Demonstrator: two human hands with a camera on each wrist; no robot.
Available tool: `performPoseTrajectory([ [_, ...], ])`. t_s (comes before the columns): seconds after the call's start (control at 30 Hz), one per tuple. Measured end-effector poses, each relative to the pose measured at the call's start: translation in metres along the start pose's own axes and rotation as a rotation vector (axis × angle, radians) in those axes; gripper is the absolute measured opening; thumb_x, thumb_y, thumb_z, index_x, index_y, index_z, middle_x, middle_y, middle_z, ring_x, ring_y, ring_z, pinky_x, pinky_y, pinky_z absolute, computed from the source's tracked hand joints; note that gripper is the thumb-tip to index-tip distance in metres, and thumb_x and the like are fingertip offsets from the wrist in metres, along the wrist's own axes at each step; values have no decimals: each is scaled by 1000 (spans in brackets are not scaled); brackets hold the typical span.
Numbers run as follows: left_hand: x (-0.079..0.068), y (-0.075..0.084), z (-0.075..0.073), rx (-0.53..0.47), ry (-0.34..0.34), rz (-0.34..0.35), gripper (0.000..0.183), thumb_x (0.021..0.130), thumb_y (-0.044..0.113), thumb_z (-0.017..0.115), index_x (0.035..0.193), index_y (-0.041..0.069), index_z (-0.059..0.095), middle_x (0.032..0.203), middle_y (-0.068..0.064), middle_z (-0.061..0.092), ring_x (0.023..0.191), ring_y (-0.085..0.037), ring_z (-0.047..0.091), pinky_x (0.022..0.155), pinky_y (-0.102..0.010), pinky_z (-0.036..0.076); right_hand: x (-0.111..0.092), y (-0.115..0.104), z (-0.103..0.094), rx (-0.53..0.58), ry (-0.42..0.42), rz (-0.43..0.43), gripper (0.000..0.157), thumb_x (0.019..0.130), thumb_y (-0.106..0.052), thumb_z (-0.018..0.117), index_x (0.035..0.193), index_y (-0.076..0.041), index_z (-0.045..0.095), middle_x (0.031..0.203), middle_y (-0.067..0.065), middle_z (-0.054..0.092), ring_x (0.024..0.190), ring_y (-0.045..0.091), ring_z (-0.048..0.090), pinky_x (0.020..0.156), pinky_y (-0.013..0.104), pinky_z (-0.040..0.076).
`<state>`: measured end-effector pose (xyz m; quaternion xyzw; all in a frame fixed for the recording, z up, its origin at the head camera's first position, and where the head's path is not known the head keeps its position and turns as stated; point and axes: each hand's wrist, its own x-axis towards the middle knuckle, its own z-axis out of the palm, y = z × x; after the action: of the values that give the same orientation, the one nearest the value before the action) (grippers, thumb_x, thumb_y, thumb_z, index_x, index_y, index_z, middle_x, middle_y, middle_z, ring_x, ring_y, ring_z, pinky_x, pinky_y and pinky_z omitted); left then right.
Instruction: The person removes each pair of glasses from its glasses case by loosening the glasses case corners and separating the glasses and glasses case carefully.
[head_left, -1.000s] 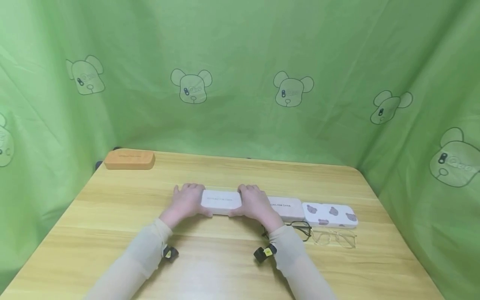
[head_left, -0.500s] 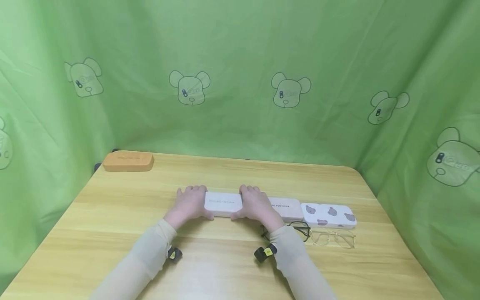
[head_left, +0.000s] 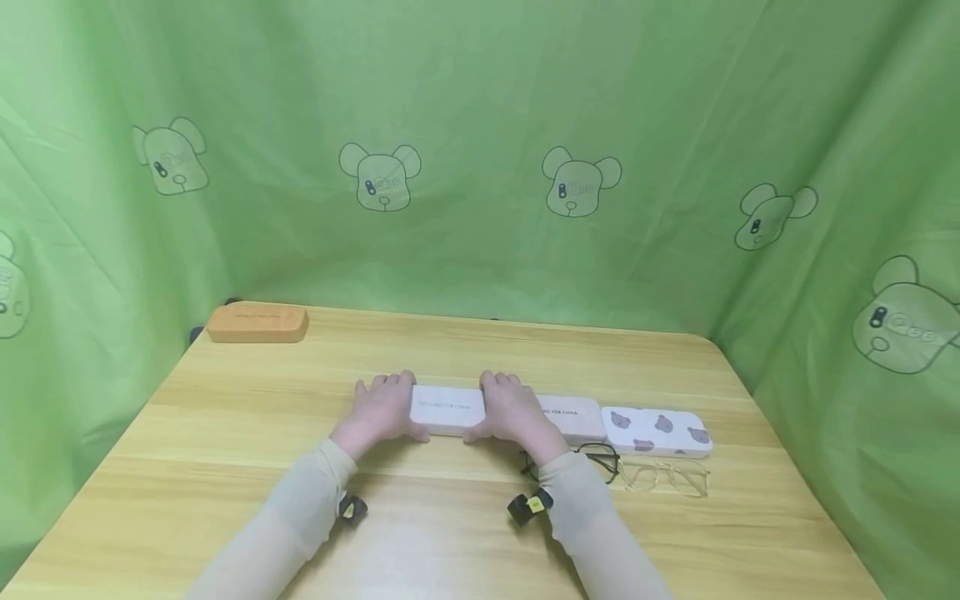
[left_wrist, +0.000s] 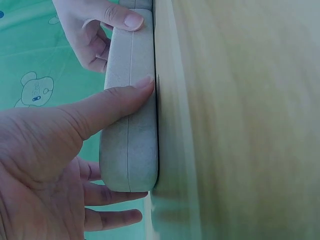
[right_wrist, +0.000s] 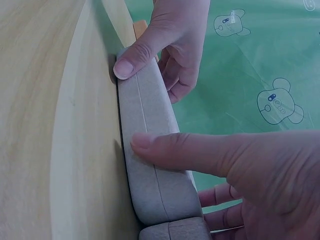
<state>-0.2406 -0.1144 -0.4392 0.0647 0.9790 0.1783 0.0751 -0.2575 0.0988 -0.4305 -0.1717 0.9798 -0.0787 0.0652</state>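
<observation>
A pale grey glasses case (head_left: 447,410) with faint lettering on its lid lies on the table between my two hands, its lid closed. My left hand (head_left: 381,408) grips its left end, thumb on the front side and fingers behind. My right hand (head_left: 513,410) holds the right part the same way, its thumb over the seam line. Against the grey case's right end sits a pinkish case (head_left: 576,418), partly hidden by the right hand. In the right wrist view, the ends of the grey case (right_wrist: 162,185) and the pinkish case (right_wrist: 175,231) meet.
Further right in the row is a white case with bear prints (head_left: 656,431). In front lie black-framed glasses (head_left: 618,464), partly behind the right wrist, and thin gold-framed glasses (head_left: 707,482). An orange case (head_left: 257,324) stands at the table's far left corner. Green curtains (head_left: 480,250) surround the table.
The grey case and my left hand have shifted slightly right, toward the pinkish case. The right hand keeps its hold, nearly still; the other cases and the glasses stay put.
</observation>
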Motion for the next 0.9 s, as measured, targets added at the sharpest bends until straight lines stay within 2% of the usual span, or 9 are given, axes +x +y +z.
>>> performPoseTrajectory([
  [0.13, 0, -1, 1, -6, -12, 6, 98, 57, 49, 89, 136, 9, 46, 131, -14, 58, 125, -37, 50, 111, -69, 25, -1, -1, 0, 18, 0, 0, 94, 57, -56, 88, 127, -7, 50, 119, 15, 60, 110, 32, 56, 95, 49, 50],
  [0.3, -3, -2, -1, -29, -52, 32, 117, 58, 46, 90, 152, 12, 29, 149, -19, 44, 139, -42, 37, 113, -73, 17, -4, -4, -4, 67, 16, -15, 101, 57, -49, 90, 138, -9, 45, 132, 18, 56, 121, 35, 53, 102, 53, 46],
  [0.37, -4, -3, -3, -56, -59, 43, 119, 58, 45, 90, 153, 11, 27, 152, -19, 40, 142, -43, 32, 114, -73, 14, -4, -5, -5, 79, 18, -28, 106, 58, -49, 90, 143, -10, 41, 139, 18, 52, 128, 36, 49, 107, 54, 43],
  [0.5, -5, -9, -6, -132, -32, 78, 121, 57, 44, 90, 153, 9, 26, 154, -18, 37, 146, -43, 26, 114, -72, 13, -4, -7, -6, 79, 22, -71, 110, 60, -49, 89, 149, -13, 35, 147, 18, 45, 137, 36, 42, 112, 56, 37],
  [0.73, -6, -29, -8, -269, 36, 116, 119, 61, 45, 88, 153, 7, 24, 158, -17, 30, 149, -45, 10, 115, -71, 6, -4, -16, -3, 81, 59, -169, 104, 66, -48, 85, 150, -14, 35, 148, 18, 44, 138, 35, 40, 113, 55, 36],
  [0.9, -4, -40, 0, -325, 31, 119, 119, 62, 49, 86, 153, 5, 24, 159, -21, 25, 149, -47, 2, 115, -71, 0, -7, -21, 1, 107, 58, -195, 98, 70, -43, 84, 150, -13, 36, 149, 17, 44, 138, 33, 40, 114, 55, 35],
])
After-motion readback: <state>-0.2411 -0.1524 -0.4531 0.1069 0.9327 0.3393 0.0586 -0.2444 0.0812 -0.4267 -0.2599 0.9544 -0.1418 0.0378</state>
